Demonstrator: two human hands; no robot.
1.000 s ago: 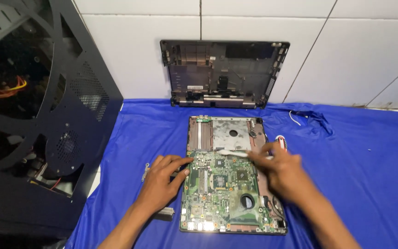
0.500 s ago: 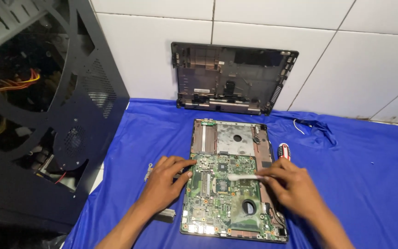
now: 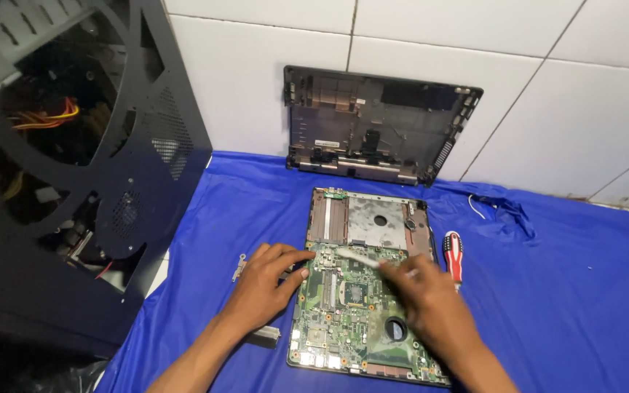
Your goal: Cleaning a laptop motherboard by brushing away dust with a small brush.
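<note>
1. Green laptop motherboard (image 3: 343, 306) lying flat on the blue cloth (image 3: 562, 291) that covers the surface, in the middle foreground, long side running away from the camera.
2. Left hand (image 3: 267, 280) resting at the board's left edge, fingers stretched toward its upper left corner, fingertips touching the board; grip spread, holding nothing.
3. Right hand (image 3: 427, 291) lying over the board's right half, grip pinched on a thin pale tool (image 3: 358, 256); motion blur hides the tool's exact kind.
4. Tool's free end pointing left, over the upper part of the board, near the left fingertips.
5. Silver metal plate area (image 3: 376, 218) at the far end of the board, with a round hole in it.
6. Red and white screwdriver (image 3: 453, 255) lying on the cloth just beside the board's right edge.
7. Small metal bracket (image 3: 240, 266) on the cloth left of the left hand; another grey piece (image 3: 263, 336) beside the left forearm.
8. Dark laptop base shell (image 3: 376, 124) leaning upright against the white tiled wall (image 3: 547, 94), behind the board.
9. Open black computer case (image 3: 74, 167) standing at the left, coloured wires visible inside.
</note>
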